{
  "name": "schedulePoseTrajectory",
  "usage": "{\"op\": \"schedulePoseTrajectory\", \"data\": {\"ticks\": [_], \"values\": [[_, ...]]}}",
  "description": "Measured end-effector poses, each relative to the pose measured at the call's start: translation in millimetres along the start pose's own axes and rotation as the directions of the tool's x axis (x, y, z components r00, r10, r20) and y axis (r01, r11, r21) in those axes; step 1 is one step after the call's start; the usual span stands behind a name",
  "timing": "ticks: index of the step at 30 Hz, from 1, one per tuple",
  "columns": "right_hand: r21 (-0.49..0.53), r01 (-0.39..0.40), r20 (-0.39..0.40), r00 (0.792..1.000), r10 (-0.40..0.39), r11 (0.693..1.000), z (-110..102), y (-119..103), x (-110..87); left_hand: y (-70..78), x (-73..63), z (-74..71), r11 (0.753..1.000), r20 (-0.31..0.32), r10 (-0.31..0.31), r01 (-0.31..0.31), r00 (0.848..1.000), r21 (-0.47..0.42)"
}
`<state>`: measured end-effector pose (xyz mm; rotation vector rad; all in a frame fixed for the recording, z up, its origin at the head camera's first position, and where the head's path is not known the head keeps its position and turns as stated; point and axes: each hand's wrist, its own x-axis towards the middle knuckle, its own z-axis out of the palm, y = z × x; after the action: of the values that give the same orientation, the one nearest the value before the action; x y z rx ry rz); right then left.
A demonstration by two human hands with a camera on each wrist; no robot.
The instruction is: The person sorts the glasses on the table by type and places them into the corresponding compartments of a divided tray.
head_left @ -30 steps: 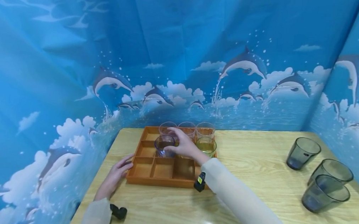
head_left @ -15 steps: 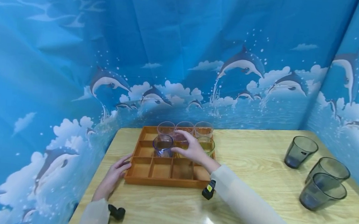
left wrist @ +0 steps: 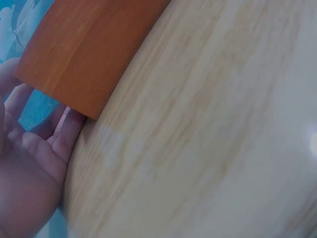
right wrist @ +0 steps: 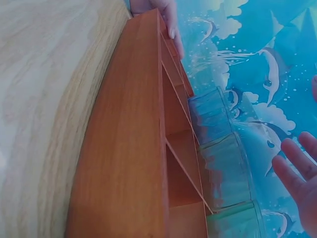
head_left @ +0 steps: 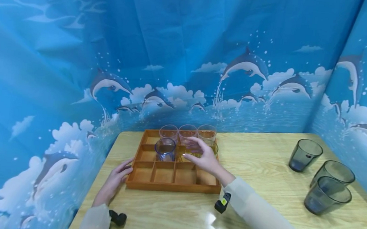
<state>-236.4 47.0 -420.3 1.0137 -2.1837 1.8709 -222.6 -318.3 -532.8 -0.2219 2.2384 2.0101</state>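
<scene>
Glasses (head_left: 165, 153) stood in the tray (head_left: 170, 187), centre frame; right hand (head_left: 206, 160) spread wide, holding nothing, left hand (head_left: 117, 178) relaxed against the tray.
Judged light, stiff, slippery, fragile; best gripped round the walls. Right-hand contact was partly obscured.

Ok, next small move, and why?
I'd probably swing the right hand over to the gray glass closest to the tray. That hand holds nothing, the glass stands on the table with two other gray glasses, and the tray's front slots hold none. The left hand rests against the tray's side, so it could brace it.
</scene>
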Motion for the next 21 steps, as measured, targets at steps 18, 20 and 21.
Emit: {"op": "schedulePoseTrajectory", "data": {"ticks": [18, 20, 21], "values": [[0.008, -0.042, -0.061, 0.997, 0.043, 0.999, -25, 4, -47.6, -0.6, -0.6, -1.5, 1.0, 0.027, 0.018, -0.018, 0.999, -0.003], [0.002, -0.06, -0.073, 0.996, 0.06, 0.998, -29, 4, -53.5, -0.6, -0.8, -2.0, 1.0, 0.026, 0.013, -0.013, 1.0, 0.002], [0.002, -0.066, -0.081, 0.994, 0.066, 0.998, -31, 3, -56.4, -0.9, -0.6, -2.5, 1.0, 0.029, 0.013, -0.013, 0.999, 0.008]]}}
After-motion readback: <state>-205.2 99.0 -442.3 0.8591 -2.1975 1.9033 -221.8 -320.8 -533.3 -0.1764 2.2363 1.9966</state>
